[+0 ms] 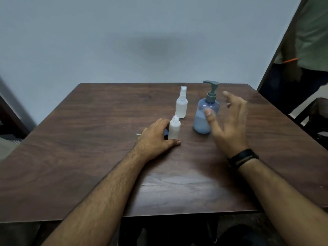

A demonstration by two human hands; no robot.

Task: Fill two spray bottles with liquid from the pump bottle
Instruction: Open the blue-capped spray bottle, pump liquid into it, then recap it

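A blue pump bottle [206, 110] with a grey pump head stands upright on the brown table [106, 121], partly full of pale liquid. Left of it stands a white spray bottle [181, 103] with its spray cap on. Nearer me, a second white spray bottle [174, 128] stands with its neck uncapped. My left hand [156, 139] rests on the table with fingers and thumb curled around this open bottle's base. My right hand [229, 121] hovers just right of the pump bottle, fingers spread, thumb in front of the bottle, holding nothing.
A thin white tube [138, 134] and a small blue part [166, 133] lie half hidden behind my left hand. A person in a green top [312, 36] stands at the far right beside a dark chair [316, 118]. The wall is just behind the table.
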